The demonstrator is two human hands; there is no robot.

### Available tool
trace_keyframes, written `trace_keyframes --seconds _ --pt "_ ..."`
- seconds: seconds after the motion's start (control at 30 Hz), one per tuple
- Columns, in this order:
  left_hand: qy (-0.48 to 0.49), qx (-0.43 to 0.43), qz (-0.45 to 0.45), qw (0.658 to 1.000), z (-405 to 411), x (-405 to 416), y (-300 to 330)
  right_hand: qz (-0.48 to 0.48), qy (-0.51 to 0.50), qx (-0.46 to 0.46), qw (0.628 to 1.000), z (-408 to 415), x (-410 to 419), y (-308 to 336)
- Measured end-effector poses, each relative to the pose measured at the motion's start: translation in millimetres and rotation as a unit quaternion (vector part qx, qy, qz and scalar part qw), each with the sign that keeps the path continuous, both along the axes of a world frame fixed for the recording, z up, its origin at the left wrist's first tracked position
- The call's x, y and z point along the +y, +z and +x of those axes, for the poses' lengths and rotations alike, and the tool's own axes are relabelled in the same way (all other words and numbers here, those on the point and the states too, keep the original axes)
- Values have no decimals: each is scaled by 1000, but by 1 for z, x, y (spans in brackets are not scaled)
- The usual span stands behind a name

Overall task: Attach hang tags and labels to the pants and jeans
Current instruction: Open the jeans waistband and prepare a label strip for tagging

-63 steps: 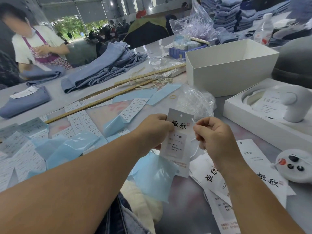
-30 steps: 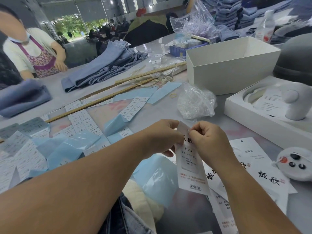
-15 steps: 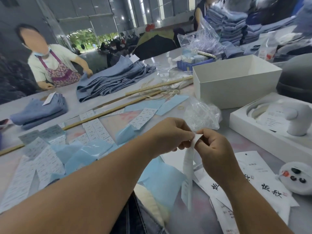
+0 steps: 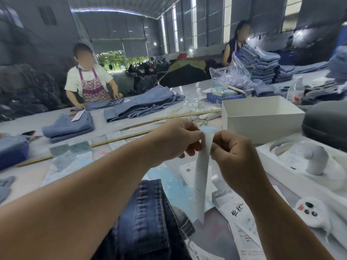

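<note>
Both hands are up over the table, pinching the top end of one white hang tag (image 4: 201, 177) between them. Left hand (image 4: 176, 139) has fingers curled, grasping the tag's upper edge from the left; right hand (image 4: 232, 154) is clenched on the same edge from the right, knuckles toward the camera. The tag hangs down edge-on, so its print can't be read, & its lower tip ends above the loose tags.

Under the left forearm lies a pair of dark jeans (image 4: 148, 218) — waistband stitching shows, nearest the camera. More printed hang tags (image 4: 242, 216) lie scattered on the table below the right wrist, w/ pale blue sheets (image 4: 169, 182) beside them.

Right side: an open white box (image 4: 262, 119), and a white tray (image 4: 281, 166) holding a white rounded device (image 4: 315, 160). Small white gadget w/ buttons (image 4: 309, 211) near the right forearm.

Further back — two long wooden sticks (image 4: 120, 139) across the table, folded light-blue jeans (image 4: 69, 126) in piles, and a person in a floral apron (image 4: 90, 85) handling jeans at the far edge.
</note>
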State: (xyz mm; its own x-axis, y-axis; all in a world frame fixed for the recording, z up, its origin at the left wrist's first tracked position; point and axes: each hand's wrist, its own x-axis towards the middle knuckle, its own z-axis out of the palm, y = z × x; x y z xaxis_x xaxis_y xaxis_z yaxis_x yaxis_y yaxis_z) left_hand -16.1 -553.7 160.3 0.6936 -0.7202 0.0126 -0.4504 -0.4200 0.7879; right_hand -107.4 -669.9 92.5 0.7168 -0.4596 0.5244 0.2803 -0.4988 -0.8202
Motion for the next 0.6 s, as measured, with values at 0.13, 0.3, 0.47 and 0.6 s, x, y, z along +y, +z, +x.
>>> trace_keyframes --seconds 0.13,0.3,0.47,0.6 --pt "21 79 -114 990 -18 39 21 -22 8 -25 999 -14 27 24" --pt "41 114 -193 974 -44 86 41 -32 32 -49 998 -33 61 52" --pt "43 109 -189 975 -64 126 44 -31 69 -83 994 -52 92 66" --pt "40 98 -162 981 -71 155 40 -99 98 -50 989 -58 114 66"
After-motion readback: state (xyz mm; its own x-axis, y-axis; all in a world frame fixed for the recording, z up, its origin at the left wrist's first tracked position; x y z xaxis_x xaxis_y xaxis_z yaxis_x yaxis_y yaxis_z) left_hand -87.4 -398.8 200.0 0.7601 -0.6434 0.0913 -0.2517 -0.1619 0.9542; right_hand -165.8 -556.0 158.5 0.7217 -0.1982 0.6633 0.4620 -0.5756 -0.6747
